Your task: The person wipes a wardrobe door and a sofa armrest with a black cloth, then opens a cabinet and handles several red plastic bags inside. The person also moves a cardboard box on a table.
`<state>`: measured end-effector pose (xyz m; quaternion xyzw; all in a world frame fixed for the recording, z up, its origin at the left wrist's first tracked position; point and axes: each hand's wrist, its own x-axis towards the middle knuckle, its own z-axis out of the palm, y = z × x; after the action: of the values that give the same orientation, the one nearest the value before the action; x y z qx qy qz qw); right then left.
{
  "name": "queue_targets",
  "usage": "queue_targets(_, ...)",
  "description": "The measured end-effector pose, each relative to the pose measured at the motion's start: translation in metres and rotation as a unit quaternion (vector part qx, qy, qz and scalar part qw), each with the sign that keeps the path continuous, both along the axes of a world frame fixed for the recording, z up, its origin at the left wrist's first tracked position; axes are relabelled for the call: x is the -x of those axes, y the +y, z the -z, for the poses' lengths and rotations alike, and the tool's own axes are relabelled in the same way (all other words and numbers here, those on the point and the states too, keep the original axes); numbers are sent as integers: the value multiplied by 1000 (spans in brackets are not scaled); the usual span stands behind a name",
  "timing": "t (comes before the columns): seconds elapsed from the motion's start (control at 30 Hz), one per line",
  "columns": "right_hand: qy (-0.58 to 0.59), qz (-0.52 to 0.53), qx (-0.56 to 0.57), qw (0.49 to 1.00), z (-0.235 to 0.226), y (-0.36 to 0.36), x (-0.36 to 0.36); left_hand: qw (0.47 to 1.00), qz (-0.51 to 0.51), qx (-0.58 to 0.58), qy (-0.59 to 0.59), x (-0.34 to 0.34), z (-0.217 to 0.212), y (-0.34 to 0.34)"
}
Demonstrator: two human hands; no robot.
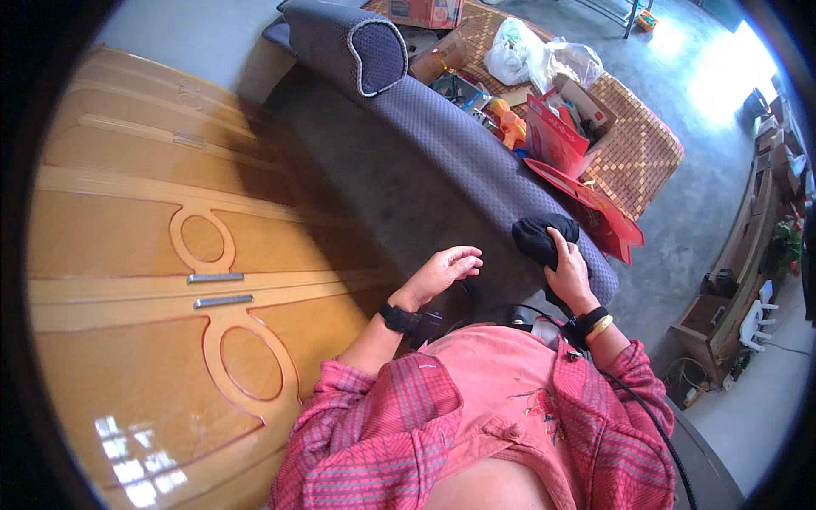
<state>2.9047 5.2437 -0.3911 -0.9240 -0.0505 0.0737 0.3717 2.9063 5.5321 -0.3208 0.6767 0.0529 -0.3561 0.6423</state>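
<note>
My right hand (571,276) is closed on a bunched black cloth (537,240), thumb and fingers around its near side. What kind of cloth item it is I cannot make out. The cloth is in front of the near end of a long grey-purple padded seat (459,149); whether it touches the seat is unclear. My left hand (444,274) is held in the air to the left of it, fingers stretched forward and slightly bent, with nothing in them. Each wrist wears a black band, and the right one also has a yellowish bangle.
Glossy wooden cabinet doors (119,229) fill the left side. Beyond the seat, a woven mat surface (650,157) holds red bags (557,140), a carton, an orange toy (510,123) and white plastic bags (514,55). A low wooden cabinet (722,289) stands along the right wall. A black cable (650,408) runs past my right arm.
</note>
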Motion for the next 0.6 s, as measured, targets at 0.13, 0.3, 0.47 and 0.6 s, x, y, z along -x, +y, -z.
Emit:
queue_targets(0.13, -2, 27, -22, 999, -1, 49, -43, 1000, -10, 22, 2, -46, 11, 43)
queue_targets(0.3, 22, 42, -22, 999, 0, 127, -120, 999, -19, 36, 28, -102, 16, 108)
queue_targets(0.47, 25, 9, -7, 1000, 5, 223, -208, 999, -41, -2, 11, -149, 12, 191)
queue_targets(0.6, -2, -22, -6, 1000, 4, 291, -260, 997, -80, 14, 4, -176, 14, 233)
